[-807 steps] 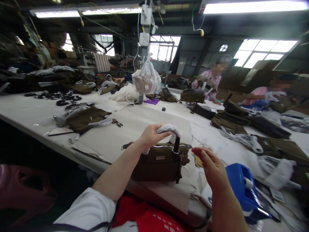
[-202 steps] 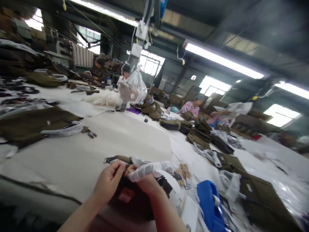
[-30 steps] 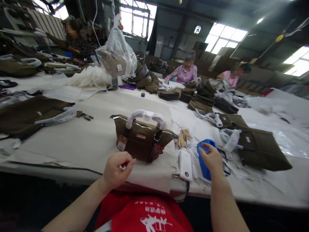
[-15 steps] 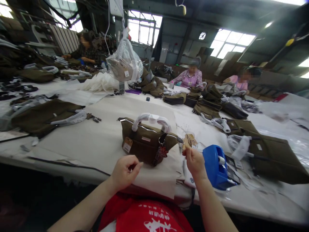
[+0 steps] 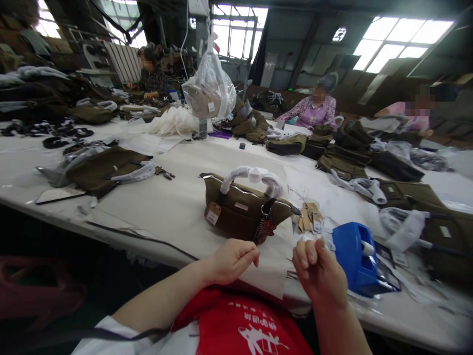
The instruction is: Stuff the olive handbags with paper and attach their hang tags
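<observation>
Windows (image 5: 404,44) light the far wall (image 5: 290,44), and we see a person (image 5: 314,108) in purple across the white table (image 5: 177,170). Our bag (image 5: 236,219) stands upright near the middle, its wrapped handle (image 5: 236,173) raised, a brown tag (image 5: 213,213) at its left end and a charm (image 5: 266,227) toward its right. We hold our left hand (image 5: 234,261) curled just on the bag's near side; our right hand (image 5: 320,273), curled too, is beside the blue box (image 5: 349,256) (whether either grips something small, we cannot tell). More tags (image 5: 309,217) lie just right of the bag.
</observation>
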### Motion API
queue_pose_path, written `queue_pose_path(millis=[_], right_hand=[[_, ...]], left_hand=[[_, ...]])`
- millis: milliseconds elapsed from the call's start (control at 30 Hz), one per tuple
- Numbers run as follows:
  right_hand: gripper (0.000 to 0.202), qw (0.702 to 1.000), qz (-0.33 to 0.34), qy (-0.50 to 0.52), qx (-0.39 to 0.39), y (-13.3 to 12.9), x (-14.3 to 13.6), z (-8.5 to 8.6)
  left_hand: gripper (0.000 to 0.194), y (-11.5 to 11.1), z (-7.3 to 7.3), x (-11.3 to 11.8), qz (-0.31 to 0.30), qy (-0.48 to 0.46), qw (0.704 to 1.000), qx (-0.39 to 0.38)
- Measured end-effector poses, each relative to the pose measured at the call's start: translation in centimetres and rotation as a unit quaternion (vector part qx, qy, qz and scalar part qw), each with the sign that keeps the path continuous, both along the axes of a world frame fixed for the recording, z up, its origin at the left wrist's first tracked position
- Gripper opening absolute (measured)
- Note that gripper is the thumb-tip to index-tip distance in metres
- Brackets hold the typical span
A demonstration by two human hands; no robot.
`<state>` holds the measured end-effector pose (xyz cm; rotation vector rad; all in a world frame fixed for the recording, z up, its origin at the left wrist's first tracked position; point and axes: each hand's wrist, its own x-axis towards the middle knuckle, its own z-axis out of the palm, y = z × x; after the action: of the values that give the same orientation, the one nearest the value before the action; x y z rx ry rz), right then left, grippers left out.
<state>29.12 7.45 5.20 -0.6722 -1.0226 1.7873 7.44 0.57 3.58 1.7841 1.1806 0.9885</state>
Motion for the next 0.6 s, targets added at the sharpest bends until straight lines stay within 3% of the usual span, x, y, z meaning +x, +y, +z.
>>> queue_pose_path(millis=[67, 133, 200, 233, 267, 333, 400, 433, 533, 600], right_hand=[[0.046, 0.996, -0.023, -0.086, 0.01, 0.4, 0.6, -0.9], [0.037, 0.965, -0.096, -0.232, 0.072, 0.6, 1.1, -1.4], [0.032, 0.875, -0.238, -0.37, 0.201, 0.4, 1.4, -1.3], [0.031, 0.82, -0.286, -0.409, 0.278, 0.1, 1.4, -1.1], [0.029, 0.779, -0.293, -0.427, 0.353, -0.2, 1.3, -0.7], [0.029, 0.751, -0.182, -0.438, 0.46, -1.0, 0.7, -0.1], [0.035, 0.748, -0.027, -0.446, 0.49, -1.7, -0.3, 0.1], [0.034, 0.743, 0.018, -0.456, 0.49, -1.9, -0.7, 0.1], [0.024, 0.726, 0.043, -0.486, 0.484, -1.3, -1.4, -0.3], [0.024, 0.721, 0.001, -0.505, 0.473, -0.1, -1.1, -0.6]], left_hand=[[0.045, -0.2, -0.5, -0.7, 0.022, -0.008, 0.999, -0.029], [0.044, -0.1, -0.9, -1.0, 0.046, 0.022, 0.998, -0.037], [0.042, 0.2, -1.2, -1.0, 0.058, 0.089, 0.994, -0.036], [0.04, 0.4, -1.2, -0.9, 0.058, 0.125, 0.99, -0.037], [0.039, 0.6, -1.1, -0.7, 0.056, 0.155, 0.986, -0.04], [0.039, 0.9, -0.7, -0.2, 0.045, 0.185, 0.981, -0.042], [0.04, 1.2, -0.1, 0.2, 0.034, 0.181, 0.983, -0.027], [0.04, 1.3, 0.2, 0.4, 0.03, 0.175, 0.984, -0.016], [0.038, 1.8, 1.0, 0.6, 0.021, 0.154, 0.988, 0.008], [0.036, 2.3, 1.4, 0.6, 0.042, 0.128, 0.991, 0.015]])
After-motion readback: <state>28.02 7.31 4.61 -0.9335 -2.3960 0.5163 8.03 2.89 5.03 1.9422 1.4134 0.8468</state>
